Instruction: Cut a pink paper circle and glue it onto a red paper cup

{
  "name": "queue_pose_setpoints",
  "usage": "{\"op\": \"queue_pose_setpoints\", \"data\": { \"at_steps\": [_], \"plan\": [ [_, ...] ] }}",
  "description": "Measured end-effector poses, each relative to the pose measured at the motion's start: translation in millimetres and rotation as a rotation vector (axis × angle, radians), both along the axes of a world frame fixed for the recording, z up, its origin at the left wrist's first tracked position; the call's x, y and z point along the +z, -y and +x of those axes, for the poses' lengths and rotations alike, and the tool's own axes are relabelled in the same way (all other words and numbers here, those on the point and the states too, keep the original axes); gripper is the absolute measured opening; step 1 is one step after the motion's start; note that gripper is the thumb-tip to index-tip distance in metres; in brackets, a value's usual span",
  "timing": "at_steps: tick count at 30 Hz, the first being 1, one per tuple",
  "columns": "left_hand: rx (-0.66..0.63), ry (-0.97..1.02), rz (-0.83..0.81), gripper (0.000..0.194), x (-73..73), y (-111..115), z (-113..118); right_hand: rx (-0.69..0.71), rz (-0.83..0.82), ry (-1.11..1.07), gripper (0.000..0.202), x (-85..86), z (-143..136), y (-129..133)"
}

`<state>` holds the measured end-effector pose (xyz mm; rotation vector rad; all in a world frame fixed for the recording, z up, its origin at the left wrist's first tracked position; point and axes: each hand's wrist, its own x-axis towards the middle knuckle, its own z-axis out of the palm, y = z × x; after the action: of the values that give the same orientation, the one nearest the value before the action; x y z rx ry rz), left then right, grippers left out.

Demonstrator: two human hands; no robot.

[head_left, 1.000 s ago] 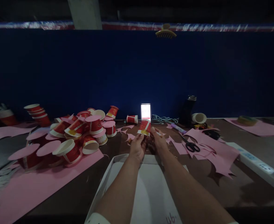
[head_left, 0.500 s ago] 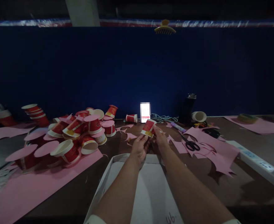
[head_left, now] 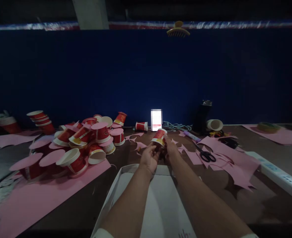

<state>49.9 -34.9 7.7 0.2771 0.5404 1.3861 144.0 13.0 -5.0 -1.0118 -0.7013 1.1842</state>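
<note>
While partly curled fingers (head_left: pixel 151 148) of left hand (head_left: pixel 148 158) and right hand (head_left: pixel 171 150) hold the red cup (head_left: pixel 159 137) beyond the box (head_left: pixel 161 170), it is judged light, crushable paper, best gripped lightly near an end.

We cannot make out the bright white, pixelated rectangle (head_left: pixel 156 119), nor the tiny print on the red-and-gold paper cup (head_left: pixel 159 136). Shadow obscures some fingertips of the right hand (head_left: pixel 171 150) by that cup. The bottom edge crops the white cardboard tray (head_left: pixel 159 205) and its reddish handwriting (head_left: pixel 184 235); the right edge cuts off the white plastic power strip (head_left: pixel 272 167).
</note>
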Motion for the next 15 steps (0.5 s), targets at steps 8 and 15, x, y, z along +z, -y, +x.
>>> {"op": "queue_pose_setpoints", "data": {
  "at_steps": [8,15],
  "plan": [
    [0.016,0.189,0.060,0.014,5.9,2.1,1.4,0.130,-0.073,-0.257,0.032,10.6,-8.1,11.5],
    [0.066,0.183,0.090,0.039,9.3,2.0,2.1,0.188,0.031,-0.068,0.032,11.7,-18.1,22.4]
  ]
}}
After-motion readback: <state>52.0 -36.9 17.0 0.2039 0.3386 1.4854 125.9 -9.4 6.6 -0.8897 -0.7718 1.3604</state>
